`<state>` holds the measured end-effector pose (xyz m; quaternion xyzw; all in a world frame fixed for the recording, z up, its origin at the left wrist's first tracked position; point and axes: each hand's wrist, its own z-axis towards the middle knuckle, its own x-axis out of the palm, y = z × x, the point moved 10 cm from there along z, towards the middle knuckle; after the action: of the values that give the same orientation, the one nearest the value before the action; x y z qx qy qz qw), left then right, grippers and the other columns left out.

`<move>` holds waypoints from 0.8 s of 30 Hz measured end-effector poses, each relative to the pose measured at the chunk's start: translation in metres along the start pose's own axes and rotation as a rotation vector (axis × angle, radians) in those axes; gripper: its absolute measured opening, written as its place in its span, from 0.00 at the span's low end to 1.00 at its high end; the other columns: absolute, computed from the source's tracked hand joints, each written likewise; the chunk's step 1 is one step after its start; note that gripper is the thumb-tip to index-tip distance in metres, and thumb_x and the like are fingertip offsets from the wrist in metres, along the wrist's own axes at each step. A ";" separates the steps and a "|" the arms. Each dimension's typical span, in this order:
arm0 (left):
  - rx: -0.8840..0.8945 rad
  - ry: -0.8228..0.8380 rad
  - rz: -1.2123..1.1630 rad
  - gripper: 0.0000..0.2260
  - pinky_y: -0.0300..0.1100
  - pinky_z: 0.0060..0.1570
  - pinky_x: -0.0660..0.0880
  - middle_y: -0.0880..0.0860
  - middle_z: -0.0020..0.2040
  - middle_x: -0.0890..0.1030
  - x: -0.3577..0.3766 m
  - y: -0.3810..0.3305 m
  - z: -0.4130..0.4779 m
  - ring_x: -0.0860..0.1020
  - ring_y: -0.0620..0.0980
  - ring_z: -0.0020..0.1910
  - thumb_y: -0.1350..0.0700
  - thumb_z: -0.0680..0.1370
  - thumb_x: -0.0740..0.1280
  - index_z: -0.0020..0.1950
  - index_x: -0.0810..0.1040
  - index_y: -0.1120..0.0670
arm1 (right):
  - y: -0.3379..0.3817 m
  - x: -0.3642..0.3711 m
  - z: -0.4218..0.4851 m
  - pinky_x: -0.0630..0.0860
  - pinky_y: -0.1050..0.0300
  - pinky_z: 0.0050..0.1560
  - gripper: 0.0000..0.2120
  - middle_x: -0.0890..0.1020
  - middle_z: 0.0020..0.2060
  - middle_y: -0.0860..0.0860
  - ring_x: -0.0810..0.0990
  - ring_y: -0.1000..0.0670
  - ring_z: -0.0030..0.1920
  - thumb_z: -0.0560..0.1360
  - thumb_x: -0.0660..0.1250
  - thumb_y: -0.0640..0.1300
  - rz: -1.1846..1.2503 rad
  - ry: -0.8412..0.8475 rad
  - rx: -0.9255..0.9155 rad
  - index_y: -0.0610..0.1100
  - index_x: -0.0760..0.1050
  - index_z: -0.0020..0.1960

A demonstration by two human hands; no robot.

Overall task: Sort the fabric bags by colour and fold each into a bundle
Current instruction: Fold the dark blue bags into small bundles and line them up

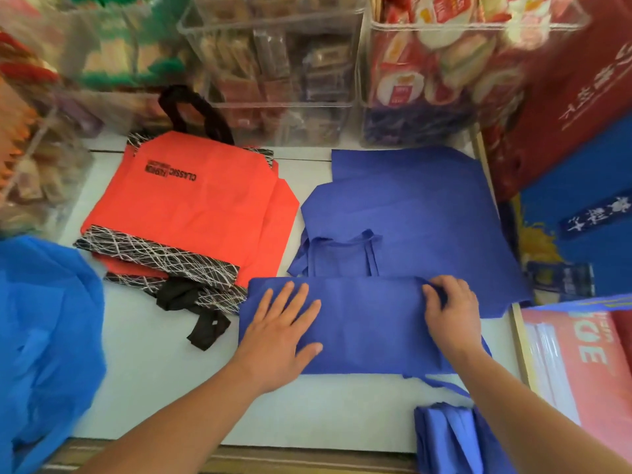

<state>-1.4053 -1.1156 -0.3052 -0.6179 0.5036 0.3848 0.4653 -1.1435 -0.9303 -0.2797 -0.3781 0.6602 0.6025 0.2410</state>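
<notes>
Both hands rest on a folded blue fabric bag (366,326) at the white counter's (154,371) near edge: left hand (284,333) flat, fingers spread; right hand (451,313) pinching its top fold.

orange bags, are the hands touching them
No, the left hand and right hand are both on the folded blue bag, apart from the orange bags.

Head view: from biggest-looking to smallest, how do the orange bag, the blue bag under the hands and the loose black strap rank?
1. orange bag
2. blue bag, folded narrow, though nearer the camera
3. black strap, clearly smallest
</notes>
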 end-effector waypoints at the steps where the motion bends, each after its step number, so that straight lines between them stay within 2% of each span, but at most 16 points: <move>1: -0.011 0.018 -0.001 0.33 0.59 0.78 0.46 0.51 0.85 0.53 0.004 0.001 0.004 0.48 0.55 0.84 0.33 0.81 0.55 0.83 0.59 0.46 | 0.000 0.000 0.004 0.69 0.51 0.55 0.04 0.75 0.52 0.51 0.73 0.40 0.56 0.82 0.66 0.45 -0.013 0.007 0.004 0.46 0.77 0.55; 2: -0.022 0.036 -0.003 0.33 0.59 0.78 0.44 0.50 0.85 0.50 0.007 0.001 0.008 0.46 0.55 0.84 0.32 0.81 0.53 0.84 0.57 0.45 | -0.001 0.000 0.006 0.70 0.48 0.56 0.06 0.75 0.54 0.49 0.73 0.38 0.59 0.82 0.66 0.46 -0.049 0.006 0.012 0.46 0.77 0.58; 4: -0.046 0.056 -0.028 0.32 0.59 0.78 0.40 0.47 0.85 0.43 0.018 0.004 0.012 0.39 0.53 0.83 0.31 0.82 0.49 0.84 0.50 0.41 | 0.006 -0.003 0.006 0.70 0.40 0.66 0.14 0.75 0.65 0.42 0.72 0.34 0.66 0.82 0.66 0.47 -0.207 -0.061 -0.059 0.44 0.75 0.65; 6: -0.072 0.065 -0.072 0.33 0.59 0.78 0.36 0.45 0.84 0.37 0.027 0.005 0.015 0.35 0.52 0.82 0.30 0.82 0.47 0.84 0.45 0.40 | 0.030 0.006 -0.008 0.61 0.35 0.75 0.21 0.70 0.73 0.38 0.67 0.32 0.74 0.82 0.65 0.50 -0.384 -0.099 -0.280 0.44 0.73 0.72; 8: -0.065 0.045 -0.059 0.34 0.60 0.78 0.36 0.46 0.84 0.38 0.030 0.004 0.014 0.36 0.53 0.83 0.29 0.82 0.47 0.84 0.45 0.41 | 0.045 0.033 -0.034 0.54 0.35 0.79 0.27 0.67 0.78 0.40 0.62 0.34 0.79 0.81 0.62 0.57 -0.492 -0.010 -0.507 0.48 0.71 0.77; 9: -0.066 0.032 -0.038 0.34 0.61 0.78 0.37 0.47 0.84 0.40 0.032 0.004 0.013 0.37 0.54 0.83 0.29 0.82 0.48 0.84 0.45 0.41 | 0.044 0.047 -0.045 0.53 0.34 0.80 0.29 0.65 0.80 0.42 0.59 0.36 0.80 0.80 0.60 0.61 -0.529 0.053 -0.559 0.51 0.68 0.79; 12: -0.069 -0.040 -0.022 0.36 0.63 0.79 0.42 0.48 0.85 0.42 0.031 0.001 0.012 0.40 0.55 0.83 0.28 0.81 0.50 0.84 0.47 0.43 | 0.020 0.067 -0.046 0.52 0.32 0.79 0.31 0.59 0.82 0.48 0.53 0.37 0.82 0.80 0.53 0.67 -0.626 0.143 -0.537 0.58 0.62 0.81; 16: -0.010 -0.096 0.010 0.37 0.67 0.78 0.48 0.50 0.85 0.46 0.033 0.001 0.007 0.43 0.55 0.84 0.27 0.80 0.51 0.84 0.51 0.43 | 0.009 0.076 -0.040 0.51 0.32 0.79 0.32 0.58 0.83 0.48 0.51 0.38 0.83 0.80 0.52 0.68 -0.674 0.150 -0.534 0.59 0.59 0.82; 19: 0.131 -0.093 0.054 0.35 0.67 0.78 0.47 0.50 0.85 0.48 0.037 -0.006 -0.002 0.46 0.57 0.84 0.27 0.80 0.52 0.83 0.54 0.40 | 0.006 0.077 -0.038 0.50 0.32 0.79 0.32 0.56 0.83 0.48 0.49 0.39 0.83 0.80 0.49 0.69 -0.701 0.151 -0.527 0.61 0.55 0.82; 21: 0.130 -0.076 0.035 0.35 0.66 0.78 0.48 0.50 0.85 0.48 0.036 -0.005 -0.004 0.46 0.56 0.84 0.26 0.79 0.53 0.83 0.54 0.38 | 0.005 0.078 -0.039 0.49 0.32 0.79 0.32 0.55 0.83 0.49 0.48 0.39 0.83 0.80 0.48 0.70 -0.694 0.168 -0.528 0.62 0.54 0.82; 23: 0.106 -0.051 0.002 0.36 0.65 0.78 0.46 0.48 0.85 0.46 0.034 -0.005 -0.003 0.43 0.54 0.84 0.25 0.78 0.54 0.83 0.54 0.37 | 0.009 0.073 -0.038 0.47 0.32 0.79 0.31 0.54 0.84 0.49 0.47 0.40 0.83 0.80 0.50 0.69 -0.614 0.172 -0.510 0.63 0.55 0.82; 24: 0.094 -0.034 -0.018 0.37 0.64 0.78 0.44 0.47 0.85 0.45 0.033 -0.004 -0.003 0.41 0.53 0.84 0.24 0.76 0.55 0.83 0.53 0.36 | 0.015 0.068 -0.040 0.46 0.32 0.79 0.30 0.54 0.83 0.48 0.48 0.39 0.83 0.80 0.55 0.67 -0.536 0.160 -0.514 0.63 0.58 0.81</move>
<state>-1.3943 -1.1274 -0.3350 -0.5931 0.5075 0.3671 0.5058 -1.1902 -0.9841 -0.3172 -0.6316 0.3819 0.6324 0.2351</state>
